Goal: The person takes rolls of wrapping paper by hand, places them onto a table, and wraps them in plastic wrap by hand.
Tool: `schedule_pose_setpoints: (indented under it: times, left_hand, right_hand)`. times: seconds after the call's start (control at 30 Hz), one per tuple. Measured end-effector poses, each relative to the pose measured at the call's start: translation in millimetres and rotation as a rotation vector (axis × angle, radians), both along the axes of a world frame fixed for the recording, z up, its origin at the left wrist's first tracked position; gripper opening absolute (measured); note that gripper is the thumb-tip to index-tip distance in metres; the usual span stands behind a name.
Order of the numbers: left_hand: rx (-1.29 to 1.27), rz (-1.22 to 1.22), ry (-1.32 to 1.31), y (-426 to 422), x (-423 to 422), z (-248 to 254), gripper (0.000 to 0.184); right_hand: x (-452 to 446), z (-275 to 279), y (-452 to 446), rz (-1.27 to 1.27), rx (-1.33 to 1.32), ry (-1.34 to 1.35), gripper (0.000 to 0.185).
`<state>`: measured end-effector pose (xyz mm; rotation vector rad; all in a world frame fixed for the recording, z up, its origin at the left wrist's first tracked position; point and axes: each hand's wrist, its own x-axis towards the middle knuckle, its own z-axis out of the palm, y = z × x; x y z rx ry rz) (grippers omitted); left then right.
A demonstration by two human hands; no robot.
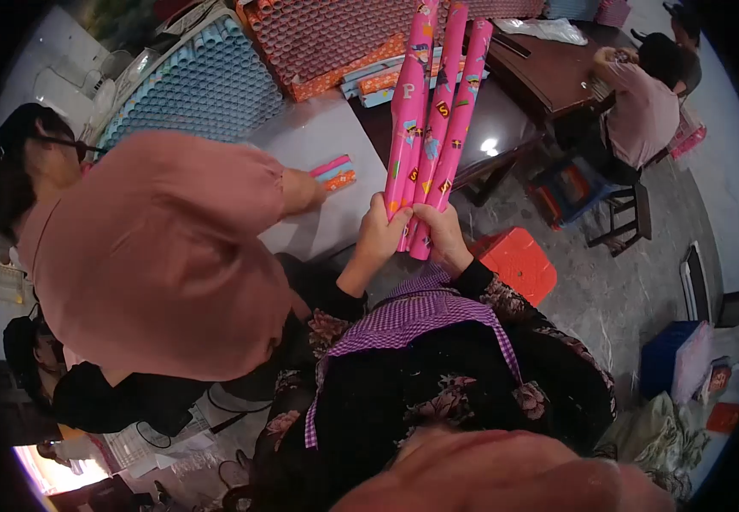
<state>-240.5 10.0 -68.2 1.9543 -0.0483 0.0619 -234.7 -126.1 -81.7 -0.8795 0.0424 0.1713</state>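
Observation:
Three pink rolls of printed wrapping paper [428, 128] stand fanned out in front of me, spread at the top and close together at the bottom. Closed round their lower ends on the left side is my left hand [381, 232]. My right hand [444, 232] grips the same bundle from the right, with its thumb over the front of the rolls. Both hands nearly meet, and some of the fingers are hidden behind the paper. Below them hangs my purple checked apron [425, 317].
Close on my left a person in a pink shirt [160, 247] reaches over the white table [288, 136] to a few small rolls [333, 173]. Behind are stacked blue rolls [203, 90] and orange-red rolls [335, 38]. A red stool [519, 263] stands right; another person [642, 107] sits farther off.

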Motion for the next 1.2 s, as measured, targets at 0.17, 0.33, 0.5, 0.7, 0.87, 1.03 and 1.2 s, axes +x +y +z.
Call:
schedule_pose_setpoints:
  times: [0.17,0.33,0.5,0.7,0.87,1.03,1.2]
  left_hand:
    - [-0.063,0.005,-0.129,-46,110,-6,0.035]
    - [-0.144,-0.087,-0.115,-121,256,0,0.034]
    - [-0.154,-0.228,-0.169,-181,368,25,0.036]
    - [-0.44,-0.417,-0.132,-222,458,40,0.034]
    - [-0.536,-0.421,0.055,-263,513,53,0.027]
    - [-0.602,-0.425,0.127,-297,582,71,0.019]
    - [-0.512,-0.407,0.075,-336,667,69,0.02]
  right_hand:
    - [111,-7,-44,-0.013,-0.032,-0.047,0.033]
    - [247,7,-119,-0.095,-0.086,-0.085,0.033]
    - [342,29,-179,-0.189,-0.121,-0.063,0.031]
    - [419,46,-229,-0.228,-0.277,-0.079,0.025]
    - [470,83,-262,-0.237,-0.23,-0.069,0.025]
    - [545,93,-300,-0.124,-0.208,-0.043,0.027]
    - [638,91,-343,-0.047,-0.179,-0.113,0.028]
